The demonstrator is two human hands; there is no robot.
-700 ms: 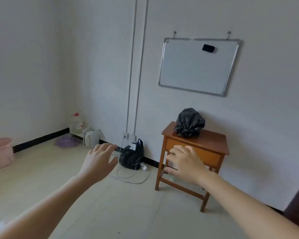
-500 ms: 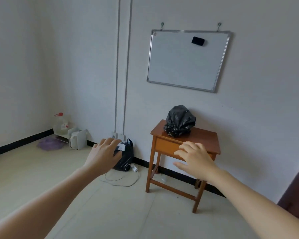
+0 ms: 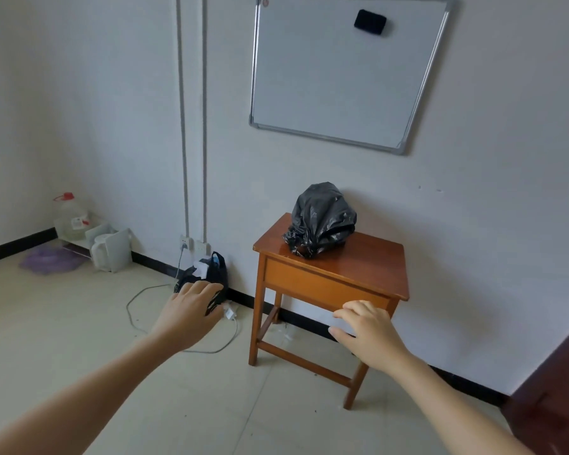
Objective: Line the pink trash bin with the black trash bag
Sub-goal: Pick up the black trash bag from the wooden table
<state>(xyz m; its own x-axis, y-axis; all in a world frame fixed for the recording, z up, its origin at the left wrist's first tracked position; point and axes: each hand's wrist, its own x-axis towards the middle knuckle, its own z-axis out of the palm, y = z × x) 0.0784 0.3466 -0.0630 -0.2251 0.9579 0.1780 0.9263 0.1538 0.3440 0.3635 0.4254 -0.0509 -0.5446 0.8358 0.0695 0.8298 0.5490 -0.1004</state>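
Observation:
A crumpled black trash bag [image 3: 321,220] sits in a heap on the small wooden table [image 3: 368,261] against the wall. My left hand [image 3: 191,310] is stretched forward, fingers apart, holding nothing, left of the table and in front of a black bag on the floor. To the right, my right hand [image 3: 367,333] reaches out with spread fingers and nothing in it, level with the table's front edge, below the trash bag. The pink trash bin is out of view.
A second black bag with white paper [image 3: 207,270] stands on the floor by the wall sockets, with a grey cable [image 3: 138,297] looping over the tiles. A white kettle [image 3: 102,254], a water jug [image 3: 69,216] and a purple item [image 3: 51,261] sit in the left corner. A whiteboard [image 3: 342,73] hangs above the table.
The view has swung right and closer to the table; the pink bin at the far left has left the frame. Both hands stay stretched forward and empty.

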